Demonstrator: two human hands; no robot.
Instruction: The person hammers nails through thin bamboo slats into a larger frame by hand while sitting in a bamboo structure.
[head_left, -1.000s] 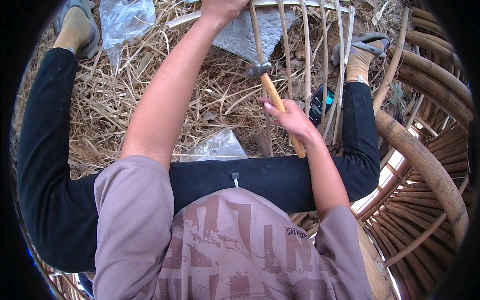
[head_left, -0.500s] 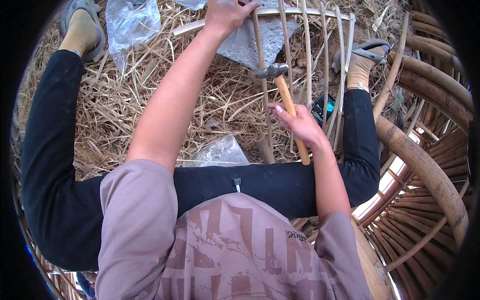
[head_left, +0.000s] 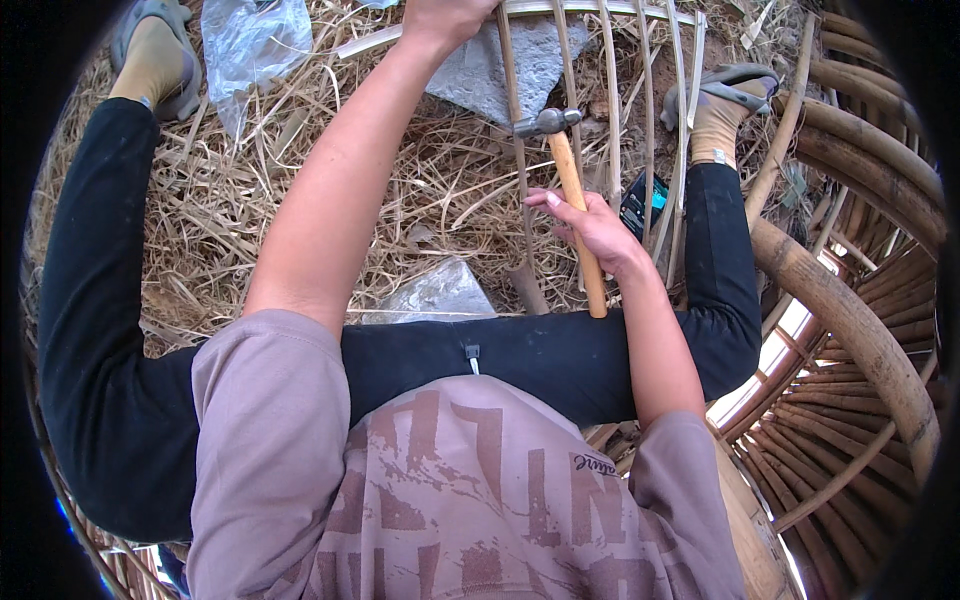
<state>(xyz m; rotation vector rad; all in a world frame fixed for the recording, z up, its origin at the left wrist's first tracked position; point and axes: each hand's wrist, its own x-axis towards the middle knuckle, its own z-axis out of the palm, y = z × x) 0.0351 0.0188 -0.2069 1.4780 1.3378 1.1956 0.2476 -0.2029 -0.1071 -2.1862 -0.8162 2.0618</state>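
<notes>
A hammer (head_left: pixel 567 172) with a pale wooden handle and a metal head is in my right hand (head_left: pixel 608 238). Its head is up and away from me, over the thin sticks, and the handle's butt is near my thigh. At the upper edge, my left hand (head_left: pixel 447 16) is by the far end of the leftmost stick (head_left: pixel 513 90); its fingers are cut off by the picture's edge. Several thin sticks run toward me from a curved pale strip (head_left: pixel 640 10), like a rack. Under their far part lies a flat grey stone (head_left: pixel 475 80).
Dry straw (head_left: pixel 230 220) covers the ground. A clear plastic bag (head_left: pixel 255 50) lies near my left foot, and a dark and teal packet (head_left: pixel 643 203) lies beneath the sticks. Another grey slab (head_left: pixel 435 292) is close to my legs. Bent cane poles (head_left: pixel 850 320) stand at the right.
The view has shifted, so most things sit slightly higher in it. My right hand and the hammer have moved a little, and the left hand's fingers have gone past the upper edge.
</notes>
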